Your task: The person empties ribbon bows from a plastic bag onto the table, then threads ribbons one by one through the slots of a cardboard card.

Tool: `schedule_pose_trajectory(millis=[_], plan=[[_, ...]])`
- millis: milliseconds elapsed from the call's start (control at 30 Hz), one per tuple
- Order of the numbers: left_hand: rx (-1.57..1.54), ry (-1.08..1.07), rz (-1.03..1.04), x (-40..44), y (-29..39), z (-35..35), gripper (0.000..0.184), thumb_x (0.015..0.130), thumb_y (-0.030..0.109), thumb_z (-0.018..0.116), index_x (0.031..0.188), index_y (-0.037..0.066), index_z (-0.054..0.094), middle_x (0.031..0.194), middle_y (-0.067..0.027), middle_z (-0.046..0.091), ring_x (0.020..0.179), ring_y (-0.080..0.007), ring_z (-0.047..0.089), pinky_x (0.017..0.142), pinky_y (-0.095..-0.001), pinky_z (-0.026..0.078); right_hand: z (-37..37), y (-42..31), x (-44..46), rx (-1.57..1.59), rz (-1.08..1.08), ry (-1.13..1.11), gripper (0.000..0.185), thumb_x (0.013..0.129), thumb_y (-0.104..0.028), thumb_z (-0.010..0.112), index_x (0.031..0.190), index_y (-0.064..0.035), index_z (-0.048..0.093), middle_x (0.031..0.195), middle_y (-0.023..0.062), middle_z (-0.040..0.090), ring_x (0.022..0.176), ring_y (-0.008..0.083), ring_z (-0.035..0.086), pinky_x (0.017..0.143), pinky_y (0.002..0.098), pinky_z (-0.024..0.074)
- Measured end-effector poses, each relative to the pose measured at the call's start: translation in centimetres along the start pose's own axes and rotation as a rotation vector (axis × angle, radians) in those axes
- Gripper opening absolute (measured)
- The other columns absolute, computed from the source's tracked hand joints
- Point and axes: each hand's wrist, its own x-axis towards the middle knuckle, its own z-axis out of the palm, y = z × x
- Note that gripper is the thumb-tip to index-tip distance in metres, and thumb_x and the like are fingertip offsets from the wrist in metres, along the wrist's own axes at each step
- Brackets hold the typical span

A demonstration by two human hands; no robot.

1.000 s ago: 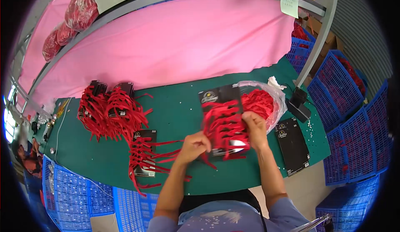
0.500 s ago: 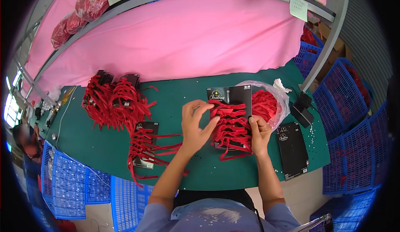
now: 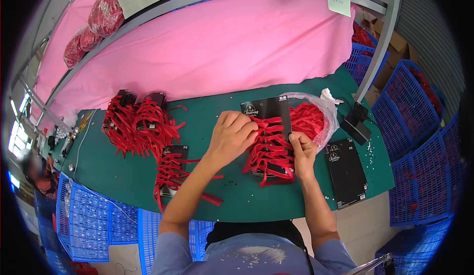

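A black display card (image 3: 271, 108) printed "Christmas" stands tilted up in front of me, with a column of red ribbons (image 3: 270, 149) across it. My right hand (image 3: 303, 152) grips the card's right edge between thumb and fingers. At the card's upper left, my left hand (image 3: 232, 134) is closed in a pinch on the top red ribbon; its fingertips partly hide the spot. Behind the card sits a clear plastic bag (image 3: 332, 127) of loose red ribbons. Blank black cards (image 3: 345, 171) lie to the right of my right hand.
Left on the green table (image 3: 237, 201) are piles of ribboned cards (image 3: 140, 119) and one more ribboned card (image 3: 173, 171). A black device (image 3: 356, 124) with a cord stands at back right. Blue crates (image 3: 417, 181) flank the table. A person (image 3: 42, 174) is at far left.
My left hand has gone from spread fingers beside the card to a pinch on the top ribbon. My right hand keeps its hold on the card's edge.
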Motion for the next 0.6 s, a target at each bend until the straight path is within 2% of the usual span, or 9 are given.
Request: schedule_pose_trajectory(millis=[67,167,267,367,467,500,600], plan=[[-0.108,-0.176,-0.087,0.2,-0.5,-0.2,0.021,0.076,0.007,0.075,0.094,0.012,0.068,0.09,-0.0017,0.059,0.084,-0.0212,0.057,0.074,-0.0353,0.046,0.0,0.3,0.0,-0.053,0.004,0.019,0.016,0.099,-0.013,0.061,0.097,0.0014,0.068,0.085,-0.0039,0.063,0.076,0.0016,0.051,0.068,0.0186,0.0422],[-0.301,-0.306,-0.293,-0.4,-0.5,0.0,0.013,0.081,0.01,0.074,0.092,0.01,0.069,0.08,-0.0023,0.059,0.069,-0.0147,0.057,0.06,-0.0314,0.044,-0.4,1.7,0.0,-0.13,0.048,0.064,0.017,0.099,-0.014,0.062,0.097,0.0021,0.068,0.083,-0.0043,0.062,0.075,0.0014,0.051,0.067,0.0186,0.0414],[-0.614,-0.538,-0.395,-1.3,-0.9,-0.1,0.01,0.087,0.015,0.071,0.091,0.006,0.07,0.073,-0.0019,0.061,0.061,-0.0077,0.054,0.051,-0.0263,0.04,-1.1,1.6,0.5,-0.194,-0.023,0.172,0.016,0.099,-0.013,0.062,0.099,0.0016,0.069,0.085,-0.0041,0.065,0.075,0.003,0.054,0.068,0.019,0.043],[-1.06,-1.294,-0.64,1.4,-0.1,-4.2,0.014,0.09,0.017,0.07,0.089,0.003,0.071,0.072,-0.0003,0.063,0.064,-0.0038,0.053,0.051,-0.022,0.038,-1.8,1.5,1.3,-0.202,-0.09,0.189,0.017,0.099,-0.015,0.062,0.098,0.0007,0.069,0.084,-0.0045,0.063,0.077,0.0025,0.053,0.07,0.0183,0.0419],[-1.137,-0.525,-0.855,0.9,0.8,-4.9,0.012,0.092,0.015,0.069,0.095,0.003,0.071,0.076,-0.0008,0.064,0.061,-0.0043,0.052,0.052,-0.0201,0.038,-1.5,0.8,1.1,-0.18,-0.112,0.157,0.016,0.099,-0.014,0.062,0.098,0.0001,0.069,0.085,-0.0042,0.064,0.079,0.0026,0.054,0.072,0.0185,0.0426],[-1.047,-0.239,-0.756,0.2,0.5,-3.0,0.015,0.087,0.007,0.072,0.102,0.005,0.072,0.083,-0.0014,0.062,0.067,-0.0054,0.053,0.055,-0.0216,0.04,-1.3,0.5,1.0,-0.172,-0.119,0.137,0.016,0.099,-0.014,0.062,0.098,-0.0001,0.069,0.086,-0.0041,0.064,0.08,0.0026,0.054,0.073,0.0186,0.0429],[-0.6,-0.054,-0.431,0.2,1.0,-1.5,0.026,0.081,0.002,0.076,0.106,0.009,0.071,0.09,-0.0019,0.059,0.074,-0.0071,0.054,0.059,-0.0236,0.042,-1.1,0.6,0.9,-0.092,-0.105,0.114,0.015,0.099,-0.013,0.061,0.097,0.0003,0.069,0.087,-0.0037,0.065,0.08,0.003,0.055,0.074,0.0191,0.0441]])
